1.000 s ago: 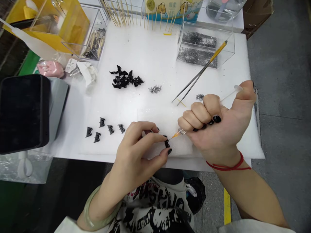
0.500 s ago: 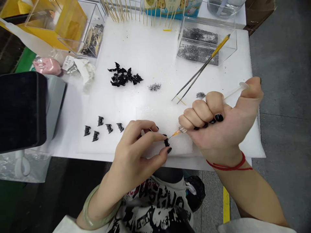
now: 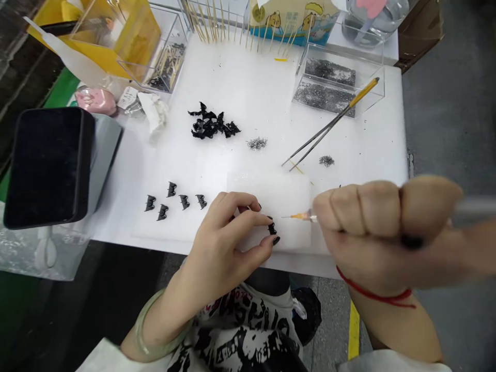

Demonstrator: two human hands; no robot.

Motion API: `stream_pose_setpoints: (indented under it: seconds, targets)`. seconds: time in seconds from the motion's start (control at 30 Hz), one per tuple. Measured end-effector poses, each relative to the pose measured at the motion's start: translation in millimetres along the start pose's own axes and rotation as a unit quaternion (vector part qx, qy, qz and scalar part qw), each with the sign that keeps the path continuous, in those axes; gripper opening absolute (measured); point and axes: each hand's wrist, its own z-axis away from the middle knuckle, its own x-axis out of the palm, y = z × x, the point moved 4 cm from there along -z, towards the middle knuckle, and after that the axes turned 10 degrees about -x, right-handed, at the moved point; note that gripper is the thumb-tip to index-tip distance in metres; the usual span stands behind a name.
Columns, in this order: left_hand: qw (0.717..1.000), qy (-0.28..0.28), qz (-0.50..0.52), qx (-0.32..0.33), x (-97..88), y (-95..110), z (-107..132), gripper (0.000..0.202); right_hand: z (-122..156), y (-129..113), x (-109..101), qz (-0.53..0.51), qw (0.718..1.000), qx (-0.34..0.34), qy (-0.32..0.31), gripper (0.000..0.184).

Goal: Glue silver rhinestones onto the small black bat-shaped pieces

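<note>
My left hand (image 3: pixel 228 235) pinches a small black bat-shaped piece (image 3: pixel 272 228) between thumb and index finger, just above the white foam sheet. My right hand (image 3: pixel 372 232) is a fist wrapped round a syringe (image 3: pixel 301 216); its orange hub and thin needle point left, the tip a short way right of the piece, not touching it. Most of the barrel is hidden in the fist, and the plunger end is blurred. Several similar black pieces (image 3: pixel 184 201) stand in a loose group left of my left hand. A heap of black bat-shaped pieces (image 3: pixel 211 124) lies farther back.
Yellow-handled tweezers (image 3: pixel 329 125) rest with their handle on a clear box (image 3: pixel 337 101). Two small piles of tiny metal bits, a left one (image 3: pixel 257 143) and a right one (image 3: pixel 326 161), lie on the foam. A black-screened device (image 3: pixel 48 165) stands left; thin wooden sticks (image 3: pixel 211 23) stand behind.
My right hand has drawn the syringe back to the right, and its needle has left the black piece. My left hand keeps its pinch. The whole view has shifted slightly.
</note>
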Motion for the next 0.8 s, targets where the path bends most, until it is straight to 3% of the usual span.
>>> stream_pose_setpoints:
  seconds: [0.1,0.2,0.33,0.8]
  targets:
    - [1.000,-0.007,-0.003,0.004,-1.0,-1,0,0.013,-17,4,-7,-0.035,0.996,0.007,0.076,0.083]
    - [1.000,-0.017,-0.006,0.001,-2.0,-2,0,0.010,-25,20,-12,-0.085,0.980,0.090,0.159,0.080]
    - [1.000,-0.026,-0.014,0.001,-3.1,-2,0,0.007,-25,30,-12,-0.119,0.961,0.122,0.216,0.082]
    - [0.999,-0.029,-0.031,0.008,-3.9,-2,-1,0.010,-22,33,-10,-0.109,0.979,0.085,0.150,0.080]
